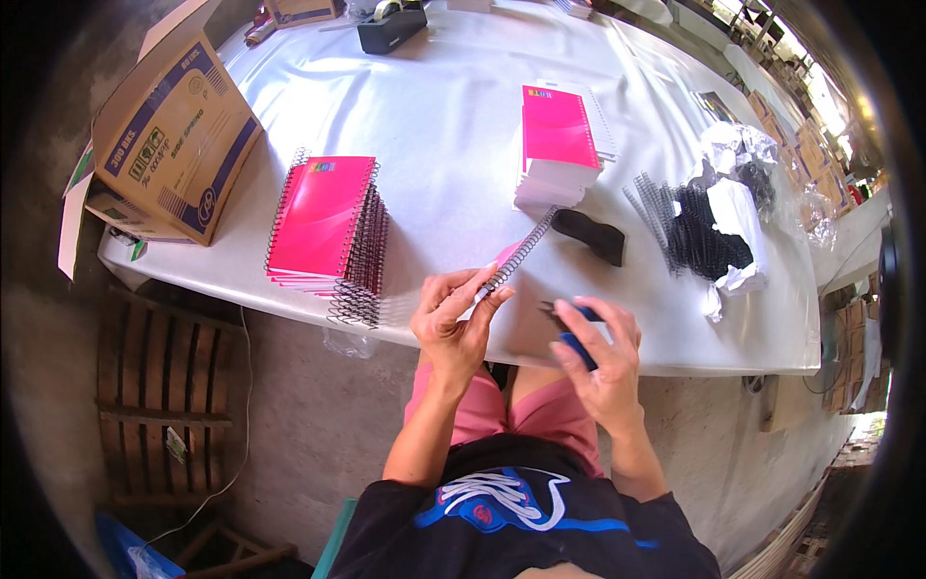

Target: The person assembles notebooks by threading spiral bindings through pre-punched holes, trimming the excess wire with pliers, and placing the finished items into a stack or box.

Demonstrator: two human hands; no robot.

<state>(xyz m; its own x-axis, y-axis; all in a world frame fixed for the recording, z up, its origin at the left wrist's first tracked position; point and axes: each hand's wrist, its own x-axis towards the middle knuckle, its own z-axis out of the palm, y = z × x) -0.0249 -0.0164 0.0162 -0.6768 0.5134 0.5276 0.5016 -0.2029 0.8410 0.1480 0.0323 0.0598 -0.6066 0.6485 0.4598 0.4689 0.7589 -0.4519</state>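
Note:
My left hand [451,326] is closed on a spiral notebook [505,253], held edge-on and tilted above the table's near edge. A black coil [526,250] runs along its spine, and my fingertips pinch near the coil's lower end. To the right, my right hand [610,362] is wrapped around blue-handled pliers [577,345]. Their dark jaws point toward the notebook but stay apart from it. Left of my hands stands a stack of pink coil-bound notebooks [323,217]. Farther off sits another pink-covered stack [558,130], with white page edges showing.
A dark curved block [588,236] lies beyond my right hand. Loose black coils [699,236] and crumpled white paper [738,227] cover the table's right side. An open cardboard box [169,145] occupies the left corner; a black tape dispenser [391,29] is at the back.

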